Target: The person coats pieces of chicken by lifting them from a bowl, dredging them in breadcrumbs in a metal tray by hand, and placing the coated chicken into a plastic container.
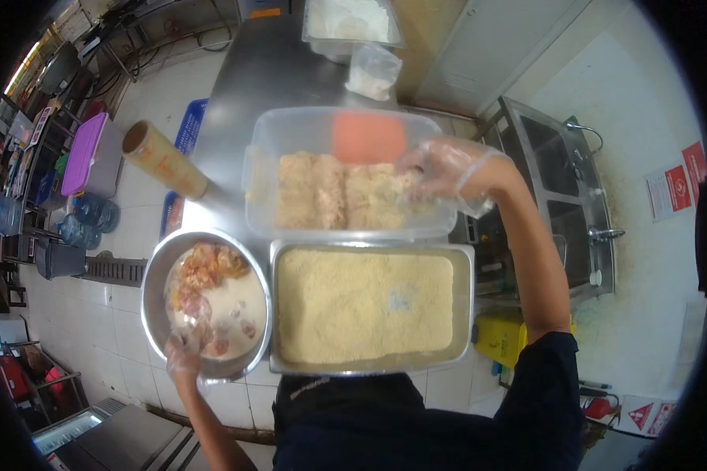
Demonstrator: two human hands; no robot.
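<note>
My left hand (185, 353), in a clear plastic glove, is inside the near rim of a round metal bowl (148, 306), its fingers at pieces of raw meat (197, 306) in pale batter (235, 300). Whether it grips one cannot be told. My right hand (439, 168), gloved too, is over the right side of a clear plastic tub (259, 132), at the end of rows of crumb-coated pieces (330, 194); blur hides whether it holds one. Nearest me, right of the bowl, a rectangular metal pan (471, 306) holds yellowish crumbs (353, 306).
A roll of film (165, 160) stands on the metal table (247, 76), left of the tub. Beyond the tub are a bag of white powder (373, 72) and a container of white powder (353, 23). A double sink (583, 203) is at the right, a yellow bin (499, 340) below it.
</note>
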